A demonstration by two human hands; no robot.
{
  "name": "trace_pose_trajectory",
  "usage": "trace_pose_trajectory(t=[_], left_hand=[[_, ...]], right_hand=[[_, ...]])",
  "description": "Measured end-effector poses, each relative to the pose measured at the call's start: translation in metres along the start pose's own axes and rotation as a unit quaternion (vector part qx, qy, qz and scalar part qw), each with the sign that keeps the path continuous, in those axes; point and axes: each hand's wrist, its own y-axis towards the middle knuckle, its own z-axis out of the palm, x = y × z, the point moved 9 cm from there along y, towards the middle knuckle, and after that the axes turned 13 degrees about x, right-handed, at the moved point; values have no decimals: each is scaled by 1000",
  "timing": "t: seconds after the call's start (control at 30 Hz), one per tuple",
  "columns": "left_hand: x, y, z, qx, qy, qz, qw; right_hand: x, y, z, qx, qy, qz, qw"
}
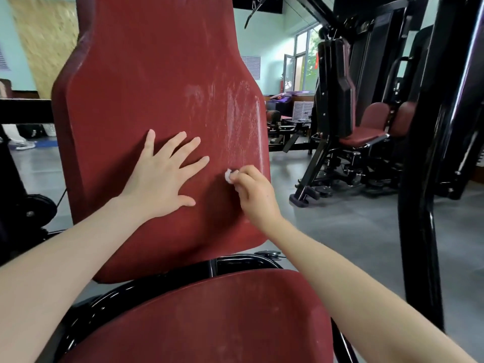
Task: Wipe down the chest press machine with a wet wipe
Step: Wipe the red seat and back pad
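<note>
Left hand (159, 179) lies flat, fingers spread, on the red backrest (157, 82) — right hand (255, 191) pinches a balled wet wipe (228, 176) against it.

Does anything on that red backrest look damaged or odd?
Yes: pale, streaky patches mark the right side of the backrest, above the wet wipe pinched in the right hand. Worn surface or wet smears, I cannot tell which.
</note>
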Motion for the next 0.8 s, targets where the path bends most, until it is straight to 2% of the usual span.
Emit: trace_pose_trajectory(t=[0.07,0.1,0.2,0.27,0.4,0.47,0.53,0.63,0.73,0.8], left_hand=[[0,0,-1,-6,5,-3,1000],[0,-1,-1,-12,6,-4,1000],[0,-4,1,-26,-11,-3,1000],[-3,-7,-1,-33,-33,3,999],[-6,-8,-7,6,-62,-6,998],[-7,-4,-10,28,-67,-1,997],[-7,0,-13,42,-71,16,996],[-6,6,-18,57,-62,51,995],[-4,12,-20,89,-23,96,991],[-3,12,-15,145,37,118,982]], right_hand=[[-13,-25,-1,16,6,-5,1000],[-27,-19,-10,-7,19,19,1000],[-74,21,-41,-88,66,168,980],[-87,34,-37,-66,101,222,968],[-57,-1,-24,7,118,225,967],[-60,-20,-20,16,124,276,953],[-80,-52,-7,22,139,389,910],[-92,-104,20,27,206,557,804],[-85,-116,25,13,279,650,707],[-74,-118,31,30,338,696,633]])
